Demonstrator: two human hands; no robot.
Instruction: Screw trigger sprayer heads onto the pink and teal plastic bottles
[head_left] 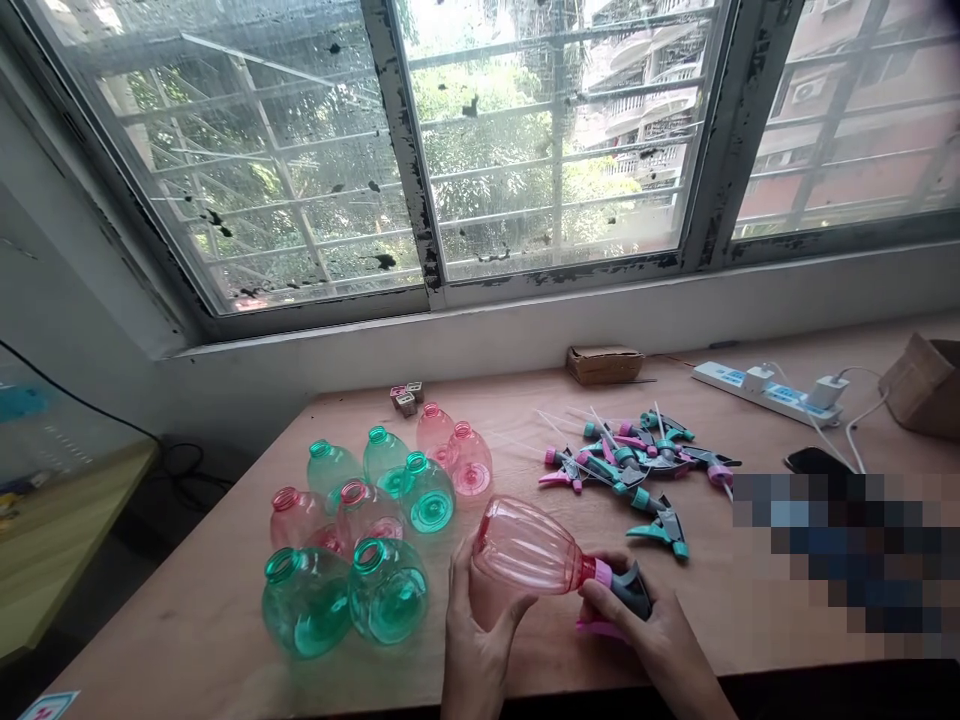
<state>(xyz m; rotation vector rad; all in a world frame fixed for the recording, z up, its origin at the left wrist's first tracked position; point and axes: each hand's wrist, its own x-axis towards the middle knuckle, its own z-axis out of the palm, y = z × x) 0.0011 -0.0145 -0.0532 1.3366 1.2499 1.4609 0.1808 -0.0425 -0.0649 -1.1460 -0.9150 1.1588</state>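
A clear pink spray bottle (529, 548) lies tilted sideways above the front of the table, its base to the left and its neck to the right. My left hand (480, 635) cups the base end, thumb below it and fingers partly hidden behind. At the neck, my right hand (637, 620) pinches the pink collar of a trigger spray head (631, 590), which has a dark grey body and a pink trigger. The spray head sits on the bottle's mouth; how tightly I cannot tell. Just beyond my right hand lies a loose teal trigger spray head (664, 528).
Several open green bottles (388, 600) and pink bottles (471, 465) stand left. A pile of spray heads (630, 455) with tubes lies behind. Further back are a cardboard box (604, 365), a power strip (765, 390) and small blocks (406, 400). A paper bag (922, 385) stands right.
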